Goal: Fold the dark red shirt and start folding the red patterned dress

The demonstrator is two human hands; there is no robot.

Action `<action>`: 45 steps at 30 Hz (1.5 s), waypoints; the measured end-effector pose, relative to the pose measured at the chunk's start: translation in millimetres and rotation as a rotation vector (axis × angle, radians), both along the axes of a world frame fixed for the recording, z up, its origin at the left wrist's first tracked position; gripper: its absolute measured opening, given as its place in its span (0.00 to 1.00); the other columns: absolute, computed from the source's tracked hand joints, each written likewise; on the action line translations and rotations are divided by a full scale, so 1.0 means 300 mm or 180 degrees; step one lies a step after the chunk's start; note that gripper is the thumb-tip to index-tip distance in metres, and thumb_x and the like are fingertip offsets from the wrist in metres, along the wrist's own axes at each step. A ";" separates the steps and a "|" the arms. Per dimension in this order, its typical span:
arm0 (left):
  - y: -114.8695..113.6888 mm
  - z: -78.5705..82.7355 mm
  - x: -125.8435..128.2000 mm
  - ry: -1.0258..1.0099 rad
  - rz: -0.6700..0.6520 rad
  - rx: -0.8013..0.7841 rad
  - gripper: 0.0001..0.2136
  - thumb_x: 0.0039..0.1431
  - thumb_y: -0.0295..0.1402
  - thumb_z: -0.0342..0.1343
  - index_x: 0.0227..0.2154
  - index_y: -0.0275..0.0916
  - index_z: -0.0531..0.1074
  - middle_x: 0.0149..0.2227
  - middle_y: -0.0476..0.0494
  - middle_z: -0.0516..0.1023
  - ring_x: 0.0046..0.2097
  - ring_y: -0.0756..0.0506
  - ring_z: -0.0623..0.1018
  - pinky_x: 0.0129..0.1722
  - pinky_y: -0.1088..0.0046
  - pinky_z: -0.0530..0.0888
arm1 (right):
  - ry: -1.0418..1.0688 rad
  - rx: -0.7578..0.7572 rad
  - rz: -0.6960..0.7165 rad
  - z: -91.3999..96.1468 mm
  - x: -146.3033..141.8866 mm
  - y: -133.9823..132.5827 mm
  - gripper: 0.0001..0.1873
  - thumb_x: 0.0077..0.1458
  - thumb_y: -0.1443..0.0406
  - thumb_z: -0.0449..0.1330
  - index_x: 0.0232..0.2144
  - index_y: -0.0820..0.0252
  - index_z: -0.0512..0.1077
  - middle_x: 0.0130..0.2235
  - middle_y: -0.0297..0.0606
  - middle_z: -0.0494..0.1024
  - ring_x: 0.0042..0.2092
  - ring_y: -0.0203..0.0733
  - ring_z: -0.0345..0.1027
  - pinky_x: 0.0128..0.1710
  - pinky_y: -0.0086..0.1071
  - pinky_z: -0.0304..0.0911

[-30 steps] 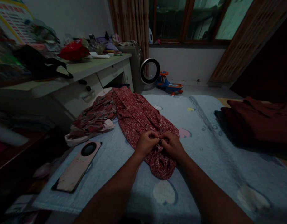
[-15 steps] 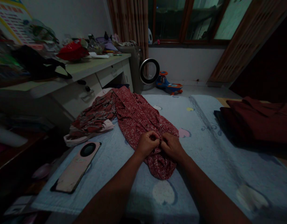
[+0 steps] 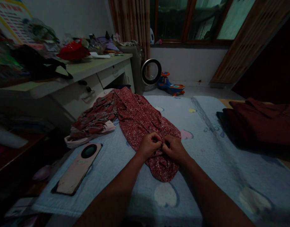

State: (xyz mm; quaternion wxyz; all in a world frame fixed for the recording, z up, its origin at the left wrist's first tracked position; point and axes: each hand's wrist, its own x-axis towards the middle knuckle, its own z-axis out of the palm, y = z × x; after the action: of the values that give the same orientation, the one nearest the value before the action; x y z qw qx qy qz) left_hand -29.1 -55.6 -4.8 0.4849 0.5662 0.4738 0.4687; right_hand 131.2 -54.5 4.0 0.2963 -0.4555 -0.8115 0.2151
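Note:
A red garment with a fine white speckled pattern (image 3: 145, 116) lies stretched out on the light blue blanket (image 3: 201, 176). Over its near part, my left hand (image 3: 149, 145) pinches the fabric between thumb and forefinger. Close beside it, my right hand (image 3: 174, 148) is also closed in a pinch on the same garment, the fingertips of both hands almost touching. The exact bit of cloth between the fingers is too small and dark to make out. The near end of the garment bunches below my hands.
A patterned reddish-brown cloth (image 3: 97, 116) lies left of the garment, and a phone (image 3: 76, 170) rests face down nearby. Folded dark red clothes (image 3: 265, 123) are stacked at the right. Beyond stand a cluttered desk (image 3: 111, 67), an open washer door (image 3: 151, 72) and a blue ride-on toy (image 3: 169, 85).
Hardly anything differs. My hands stay at the same spot on the garment, with only a slight shift of the fingers.

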 end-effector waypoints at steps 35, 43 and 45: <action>0.000 0.002 -0.004 -0.0619 -0.0128 -0.0491 0.08 0.44 0.29 0.60 0.31 0.36 0.76 0.28 0.50 0.77 0.29 0.51 0.75 0.31 0.76 0.70 | 0.0000 -0.0057 -0.0072 -0.003 -0.012 -0.011 0.03 0.48 0.69 0.54 0.25 0.58 0.62 0.27 0.33 0.69 0.29 0.37 0.61 0.29 0.30 0.48; -0.004 0.014 -0.011 -0.0771 -0.0187 -0.0604 0.08 0.45 0.30 0.60 0.31 0.36 0.74 0.28 0.51 0.76 0.28 0.52 0.73 0.30 0.78 0.69 | 0.0199 -0.0076 0.0077 0.000 -0.006 -0.005 0.04 0.51 0.68 0.54 0.24 0.57 0.63 0.26 0.32 0.67 0.29 0.37 0.60 0.29 0.30 0.50; -0.001 0.016 -0.015 -0.0778 -0.0223 -0.0568 0.09 0.46 0.30 0.60 0.33 0.36 0.75 0.31 0.49 0.78 0.32 0.51 0.75 0.33 0.77 0.70 | 0.0436 -0.0126 0.0107 0.007 -0.002 -0.003 0.04 0.51 0.67 0.55 0.25 0.57 0.63 0.27 0.32 0.68 0.30 0.37 0.61 0.30 0.30 0.52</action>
State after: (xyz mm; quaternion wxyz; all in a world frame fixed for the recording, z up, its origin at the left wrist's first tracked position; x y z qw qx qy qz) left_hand -33.7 -56.0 -0.1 0.6034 0.4758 0.4309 0.4730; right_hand 130.6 -55.3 6.0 0.3384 -0.4318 -0.7924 0.2667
